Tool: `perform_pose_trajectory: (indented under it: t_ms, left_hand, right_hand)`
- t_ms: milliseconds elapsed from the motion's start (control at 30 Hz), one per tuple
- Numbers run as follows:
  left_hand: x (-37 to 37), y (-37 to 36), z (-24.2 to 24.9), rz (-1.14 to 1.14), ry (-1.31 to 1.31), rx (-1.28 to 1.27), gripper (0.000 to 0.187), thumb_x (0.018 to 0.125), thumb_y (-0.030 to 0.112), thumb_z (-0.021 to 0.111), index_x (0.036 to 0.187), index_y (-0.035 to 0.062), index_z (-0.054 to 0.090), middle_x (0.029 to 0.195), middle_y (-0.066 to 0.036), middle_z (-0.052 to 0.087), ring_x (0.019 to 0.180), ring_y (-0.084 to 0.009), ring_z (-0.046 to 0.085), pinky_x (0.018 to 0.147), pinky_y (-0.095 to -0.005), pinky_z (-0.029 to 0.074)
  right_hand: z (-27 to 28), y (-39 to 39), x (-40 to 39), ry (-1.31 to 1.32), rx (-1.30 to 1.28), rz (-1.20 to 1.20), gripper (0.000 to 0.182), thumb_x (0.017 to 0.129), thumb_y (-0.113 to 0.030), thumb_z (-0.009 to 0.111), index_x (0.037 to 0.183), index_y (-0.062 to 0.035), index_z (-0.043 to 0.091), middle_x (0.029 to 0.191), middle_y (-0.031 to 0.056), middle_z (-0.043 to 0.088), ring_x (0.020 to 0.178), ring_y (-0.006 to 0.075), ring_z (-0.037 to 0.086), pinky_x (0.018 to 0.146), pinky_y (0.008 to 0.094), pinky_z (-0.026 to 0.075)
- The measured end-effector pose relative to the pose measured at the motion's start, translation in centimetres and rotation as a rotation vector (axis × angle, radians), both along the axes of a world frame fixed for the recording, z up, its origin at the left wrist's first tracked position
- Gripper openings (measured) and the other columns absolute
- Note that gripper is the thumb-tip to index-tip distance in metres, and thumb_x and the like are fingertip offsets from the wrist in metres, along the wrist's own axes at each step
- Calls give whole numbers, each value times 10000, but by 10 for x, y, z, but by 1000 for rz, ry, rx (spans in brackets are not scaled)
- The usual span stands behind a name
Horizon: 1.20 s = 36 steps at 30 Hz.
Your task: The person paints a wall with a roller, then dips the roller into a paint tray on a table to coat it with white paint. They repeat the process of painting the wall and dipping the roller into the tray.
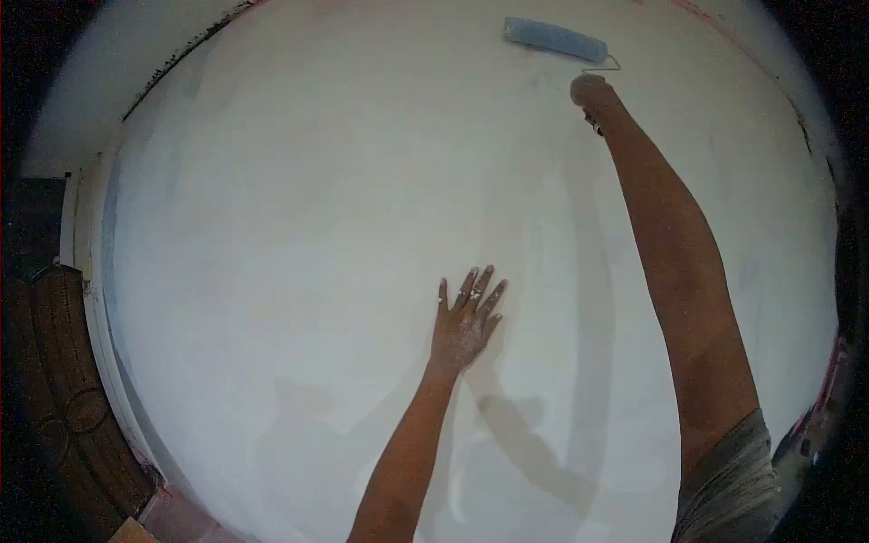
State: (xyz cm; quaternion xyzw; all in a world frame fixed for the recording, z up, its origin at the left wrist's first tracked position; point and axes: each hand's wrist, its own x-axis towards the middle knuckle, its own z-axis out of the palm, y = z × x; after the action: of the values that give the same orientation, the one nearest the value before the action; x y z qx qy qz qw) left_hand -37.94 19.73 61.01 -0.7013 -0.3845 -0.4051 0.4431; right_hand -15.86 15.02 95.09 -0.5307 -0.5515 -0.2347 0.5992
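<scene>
A paint roller (pixel 555 38) with a pale blue sleeve and a thin wire frame lies against the upper part of the white wall (pixel 317 181). My right hand (pixel 592 90), at the end of a raised arm, is closed round the roller's handle, whose end shows below the fist. Lower down and further left, my left hand (pixel 466 321) has its fingers spread at the wall, holding nothing. White spots of paint mark its fingers and back.
A carved brown wooden door (pixel 77 398) and a pale frame (pixel 107 353) stand at the left. Dark, rough edges border the wall at upper left and right. Reddish floor shows at lower left. Shadows of the arms fall on the wall.
</scene>
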Motion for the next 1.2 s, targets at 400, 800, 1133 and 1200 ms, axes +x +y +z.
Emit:
perform_pose_trajectory:
  t_ms: [400, 800, 1133, 1200]
  left_hand:
    - [-2, -1, 1, -3, -14, 26, 535, 853, 412, 443, 1342, 260, 290, 1430, -10, 177, 1320, -194, 146, 1037, -548, 86]
    - [21, 5, -5, 106, -85, 49, 554, 858, 399, 440, 1355, 230, 265, 1437, -59, 139, 1322, -270, 123, 984, -640, 51]
    - [20, 36, -8, 115, -134, 28, 577, 820, 393, 485, 1339, 213, 307, 1438, -70, 139, 1329, -290, 78, 946, -681, -33]
    - [23, 24, -3, 110, -135, 19, 580, 805, 391, 504, 1327, 207, 331, 1437, -73, 141, 1329, -288, 79, 949, -678, -27]
  right_hand:
    - [-77, 15, 86, -695, -27, -599, 152, 698, -83, 557, 805, 15, 601, 850, 172, 600, 844, 312, 588, 736, 374, 489]
    - [-56, 65, 116, -624, 35, -546, 166, 744, -99, 494, 770, 29, 598, 817, 162, 593, 737, 254, 604, 634, 365, 498]
    - [-23, 128, 40, -463, 590, -1042, 73, 775, -160, 482, 808, -138, 544, 776, 17, 533, 744, 163, 531, 631, 313, 449]
    - [-43, 108, 46, -412, 361, -527, 142, 794, -164, 475, 862, -81, 568, 817, 86, 542, 781, 210, 534, 644, 296, 452]
